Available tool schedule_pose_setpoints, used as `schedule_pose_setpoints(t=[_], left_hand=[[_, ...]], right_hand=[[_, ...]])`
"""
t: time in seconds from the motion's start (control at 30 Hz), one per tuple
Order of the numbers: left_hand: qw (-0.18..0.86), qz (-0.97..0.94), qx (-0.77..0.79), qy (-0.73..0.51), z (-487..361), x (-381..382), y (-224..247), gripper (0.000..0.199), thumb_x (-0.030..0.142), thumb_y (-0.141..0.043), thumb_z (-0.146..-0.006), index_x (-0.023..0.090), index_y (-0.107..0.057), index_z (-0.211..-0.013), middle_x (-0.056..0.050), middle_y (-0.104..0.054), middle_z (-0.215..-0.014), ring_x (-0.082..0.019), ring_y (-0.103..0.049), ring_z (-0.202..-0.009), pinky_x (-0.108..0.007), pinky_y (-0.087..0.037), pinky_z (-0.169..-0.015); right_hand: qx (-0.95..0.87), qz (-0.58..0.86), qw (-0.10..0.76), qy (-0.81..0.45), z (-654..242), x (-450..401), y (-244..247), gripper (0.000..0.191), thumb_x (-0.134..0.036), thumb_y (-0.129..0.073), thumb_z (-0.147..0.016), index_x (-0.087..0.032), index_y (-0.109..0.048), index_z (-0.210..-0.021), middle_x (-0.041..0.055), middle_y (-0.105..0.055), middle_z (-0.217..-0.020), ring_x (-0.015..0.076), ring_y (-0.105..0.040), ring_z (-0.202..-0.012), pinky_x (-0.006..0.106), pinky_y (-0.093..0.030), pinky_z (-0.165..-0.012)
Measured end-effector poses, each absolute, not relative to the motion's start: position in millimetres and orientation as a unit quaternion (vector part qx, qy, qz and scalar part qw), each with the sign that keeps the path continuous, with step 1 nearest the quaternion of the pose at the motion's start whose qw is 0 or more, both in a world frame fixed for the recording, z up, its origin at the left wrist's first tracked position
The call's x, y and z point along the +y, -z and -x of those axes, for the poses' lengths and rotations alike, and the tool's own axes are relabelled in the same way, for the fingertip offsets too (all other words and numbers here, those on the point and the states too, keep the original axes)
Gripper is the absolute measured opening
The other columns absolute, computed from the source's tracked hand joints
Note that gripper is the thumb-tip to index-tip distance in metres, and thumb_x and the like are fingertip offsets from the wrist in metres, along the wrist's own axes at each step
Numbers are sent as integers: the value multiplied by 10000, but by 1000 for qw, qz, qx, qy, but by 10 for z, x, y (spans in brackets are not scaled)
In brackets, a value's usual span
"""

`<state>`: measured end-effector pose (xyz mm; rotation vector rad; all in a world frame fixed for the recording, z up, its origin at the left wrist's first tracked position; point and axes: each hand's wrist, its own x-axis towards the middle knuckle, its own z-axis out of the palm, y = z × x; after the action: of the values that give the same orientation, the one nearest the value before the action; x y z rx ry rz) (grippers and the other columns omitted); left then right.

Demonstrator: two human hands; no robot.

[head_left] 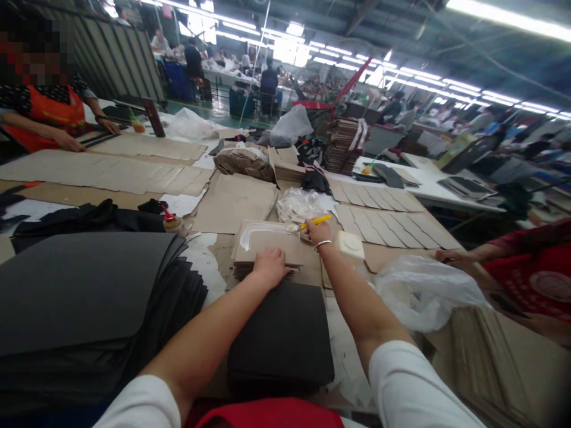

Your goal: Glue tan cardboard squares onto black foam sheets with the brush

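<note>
My right hand (317, 233) is closed around a yellow-handled brush (319, 220), its tip at the far right part of a tan board (272, 241). A curved band of white glue (248, 235) runs along the board's left and far edges. That board tops a small stack of similar pieces. Resting on its near edge is my left hand (270, 266), fingers laid on the surface and thumb out to the right. Just in front of me sits a stack of black sheets (281, 339). Beside my right wrist stands a cream-coloured container (349, 246).
Large black sheets (84, 285) are piled at left, near a small red-topped bottle (170, 221). Tan pieces (392, 226) lie overlapped in rows at right. A plastic bag (428, 291) lies by a co-worker in red (530, 276); another co-worker in an orange apron (57, 113) works at far left.
</note>
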<state>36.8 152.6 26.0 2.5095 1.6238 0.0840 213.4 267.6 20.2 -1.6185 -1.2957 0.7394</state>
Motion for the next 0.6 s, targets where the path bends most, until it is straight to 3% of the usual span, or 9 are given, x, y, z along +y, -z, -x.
schedule_pose_setpoints(t=[0.13,0.37,0.5,0.6], left_hand=[[74,-831,551,-12,-377,1653,-262,415,353,-530,-842,139,-537,-1197,-160,-547,-1204,-283,-496,-1089,-389,-460,-813],[24,-849,527,-26,-359,1685,-279,360,349,-579,-795,109,-618,-1060,-153,-580,-1108,-277,-501,-1081,-376,-434,-877],[58,-855,515,6,-320,1752,-337,368,381,-602,-789,105,-637,-1030,-150,-597,-1090,-263,-547,-1052,-330,-441,-850],[77,-858,508,26,-289,1807,-403,325,394,-612,-782,132,-657,-968,-119,-634,-1022,-233,-601,-960,-295,-452,-792]], right_hand=[[-544,675,430,-252,-2224,2367,-267,216,-306,-515,-776,-202,-554,-591,-43,-512,-426,93,-477,-379,201,-380,-415],[-585,650,405,-268,-2294,1634,-325,227,-366,-540,-760,-195,-580,-616,-48,-502,-404,104,-504,-424,214,-401,-471],[-508,633,491,-315,-2350,1472,-500,328,-507,-591,-730,-179,-600,-747,-53,-527,-443,83,-457,-364,205,-365,-382],[-475,585,574,-321,-2386,1356,-641,454,-574,-583,-729,-170,-599,-935,-42,-599,-555,72,-501,-387,190,-408,-393]])
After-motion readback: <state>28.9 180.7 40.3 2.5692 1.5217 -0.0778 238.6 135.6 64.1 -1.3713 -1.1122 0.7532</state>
